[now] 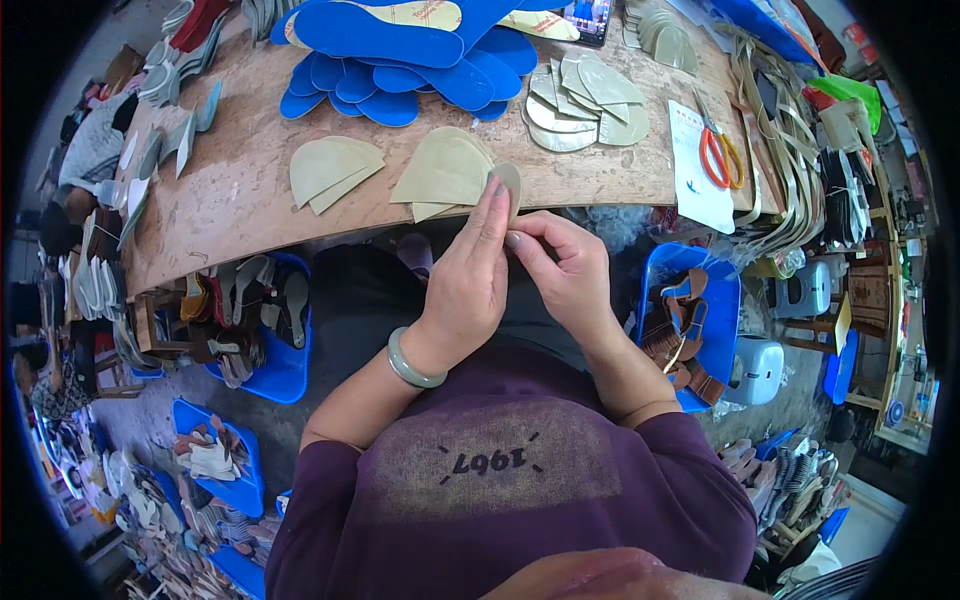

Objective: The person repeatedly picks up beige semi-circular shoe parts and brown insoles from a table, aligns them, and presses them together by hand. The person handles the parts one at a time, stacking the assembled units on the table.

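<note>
Just over the near edge of the table (pixel 230 215), both hands meet at a thin beige rounded piece (pixel 508 182), seen nearly edge-on. My left hand (pixel 468 275), with a pale bangle on its wrist, steadies the piece between thumb and straight fingers. Thumb and forefinger of my right hand (pixel 567 268) pinch at its lower end; the exact grip there is partly hidden. Beside my left fingertips lies a fanned stack of beige half-oval pieces (pixel 440 165). A second such stack (pixel 330 170) rests farther left. Shiny pale half-oval pieces (pixel 580 105) are heaped beyond my right hand.
Blue insoles (pixel 380 45) are piled at the back of the table. Orange-handled scissors (pixel 718 160) lie on a white sheet (pixel 700 205) at the right, near hanging straps (pixel 790 150). Blue baskets with shoe parts (pixel 655 260) stand below the table on both sides.
</note>
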